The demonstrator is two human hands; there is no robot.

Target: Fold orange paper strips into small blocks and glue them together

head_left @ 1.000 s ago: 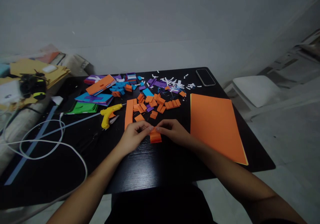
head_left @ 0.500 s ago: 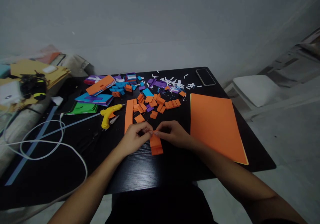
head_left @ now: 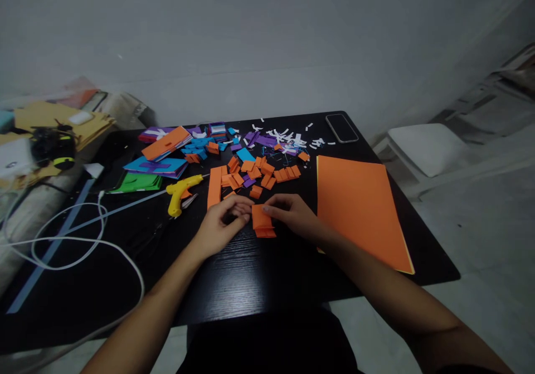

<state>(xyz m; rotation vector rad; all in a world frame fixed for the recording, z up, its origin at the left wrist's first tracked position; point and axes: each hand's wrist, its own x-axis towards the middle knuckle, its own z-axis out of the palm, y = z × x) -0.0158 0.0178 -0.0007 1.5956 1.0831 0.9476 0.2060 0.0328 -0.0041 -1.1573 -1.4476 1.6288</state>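
A folded orange paper piece [head_left: 263,222] is near the table's front, pinched at its upper right by my right hand [head_left: 292,215]. My left hand [head_left: 220,224] lies just left of it, fingers curved and apart, fingertips close to the paper's left edge. Beyond my left hand rests a flat orange strip [head_left: 214,187]. Small folded orange pieces [head_left: 267,181] are scattered past both hands. To the left lies a yellow glue gun [head_left: 180,191]. A stack of large orange sheets [head_left: 359,212] sits to the right, near my right forearm.
Purple pieces [head_left: 264,140] and white paper scraps [head_left: 297,140] lie at the back, with a phone [head_left: 341,128] at the back right. Blue [head_left: 161,166] and green folded papers [head_left: 137,183] are on the left. A white cable [head_left: 121,247] loops across the left side.
The orange piece in my right hand looks shorter, and its lower end has moved up. My left fingers have come off it and spread slightly.
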